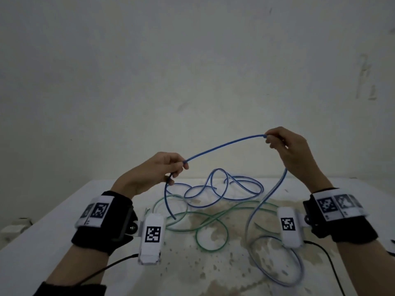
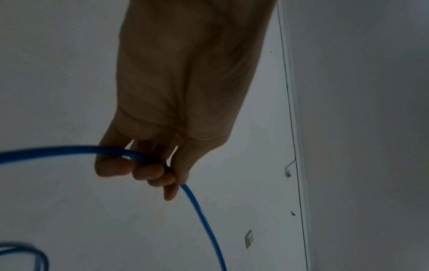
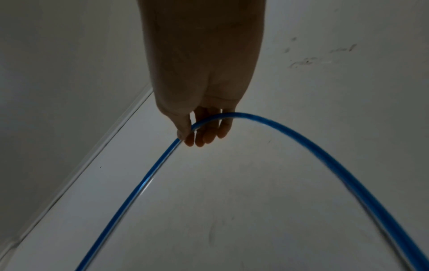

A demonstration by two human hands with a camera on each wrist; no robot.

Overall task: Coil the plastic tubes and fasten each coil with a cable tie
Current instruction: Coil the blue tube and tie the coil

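Much of what you hold runs out of sight. In your left wrist view the blue tube [image 2: 69, 150] leaves the frame at the left edge and again at the bottom, and a blurred loop of it sits in the lower left corner. In your right wrist view both runs of the tube drop off the bottom edge, and the right-hand run is smeared by blur. Inside each fist the tube is covered by your fingers, so how it lies across the palm cannot be seen. Both wrist views are dim.

Your left hand [image 1: 154, 174] grips the blue tube [image 1: 222, 145], fingers curled round it with the thumb closed on top. Your right hand [image 1: 288, 150] pinches the same tube between thumb and fingertips [image 3: 199, 139], the other fingers curled beside it. Between your two hands the tube makes a shallow arch, its long line running from your left hand up and across to your right hand, which is the higher one. Below your left hand a short free end hangs down and curves toward you, its tip above the table [image 1: 42, 242]. Below your right hand the tube falls to the table, swings toward you into a large loop, and its far side passes under your right wrist camera [image 1: 289, 227].

Beyond and between your hands more blue loops lie tangled on the table. A green tube [image 1: 211, 249] lies in loose curves under and just nearer you than those loops, crossing them at several places; which strand lies on top is hard to tell.
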